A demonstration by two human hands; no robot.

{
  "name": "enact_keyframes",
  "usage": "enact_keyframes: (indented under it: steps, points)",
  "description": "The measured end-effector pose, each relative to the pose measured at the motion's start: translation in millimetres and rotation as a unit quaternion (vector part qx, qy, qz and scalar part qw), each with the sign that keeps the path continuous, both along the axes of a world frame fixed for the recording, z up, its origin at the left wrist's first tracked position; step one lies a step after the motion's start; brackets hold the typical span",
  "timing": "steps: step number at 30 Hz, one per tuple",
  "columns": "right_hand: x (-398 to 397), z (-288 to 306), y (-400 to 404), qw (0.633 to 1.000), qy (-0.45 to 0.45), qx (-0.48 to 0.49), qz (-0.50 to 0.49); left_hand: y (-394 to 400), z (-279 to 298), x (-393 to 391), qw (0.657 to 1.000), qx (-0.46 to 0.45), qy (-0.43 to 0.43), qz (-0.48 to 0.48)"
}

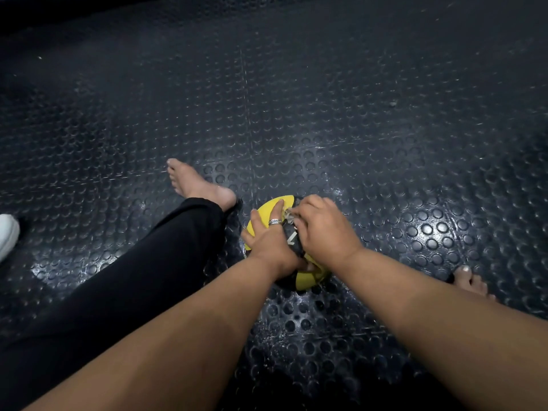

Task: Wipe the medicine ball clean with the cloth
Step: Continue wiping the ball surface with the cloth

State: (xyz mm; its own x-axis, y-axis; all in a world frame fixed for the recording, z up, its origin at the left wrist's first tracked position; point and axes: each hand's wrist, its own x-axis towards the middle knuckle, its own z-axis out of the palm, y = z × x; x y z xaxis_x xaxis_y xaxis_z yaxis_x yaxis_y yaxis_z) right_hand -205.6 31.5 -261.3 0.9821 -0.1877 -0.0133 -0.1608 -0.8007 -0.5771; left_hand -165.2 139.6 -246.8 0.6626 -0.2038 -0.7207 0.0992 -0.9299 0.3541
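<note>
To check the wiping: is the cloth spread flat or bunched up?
Bunched: only a small crumpled bit of cloth shows under the right hand's curled fingers on the medicine ball.

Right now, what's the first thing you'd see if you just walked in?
The yellow and black ball on the studded black floor, low in the middle. The left hand lies on it with fingers spread, and the right hand grips a bit of pale cloth on top. A bare foot lies just left of the ball, and a white shoe peeks in at the far left.
</note>
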Motion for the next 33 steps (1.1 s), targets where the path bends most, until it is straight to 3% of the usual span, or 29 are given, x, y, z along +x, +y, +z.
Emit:
enact_keyframes:
  steps: [4, 11, 16, 23, 28, 33]
  points:
    - [23, 0, -7, 0.991, 0.057, 0.040, -0.115, -5, 5, -2, 1.000, -0.005, 0.002, -0.001]
    - [-19, 10, 11, 0.999, -0.002, 0.031, 0.031, 1, -3, -6, 1.000, -0.012, -0.026, 0.004]
    - [16, 3, -20, 0.989, 0.067, 0.052, -0.117, -1, 2, -11, 1.000, -0.005, -0.005, -0.005]
    - [-16, 16, -2, 0.999, 0.009, 0.020, 0.026, 0, 0, -10, 1.000, -0.003, -0.013, 0.002]
    - [21, 8, -17, 0.998, 0.053, 0.010, -0.038, 0, 3, -2, 1.000, 0.003, 0.001, -0.002]
    - [-8, 19, 6, 0.995, 0.011, -0.002, 0.098, 3, -4, -4, 1.000, -0.009, -0.011, 0.005]
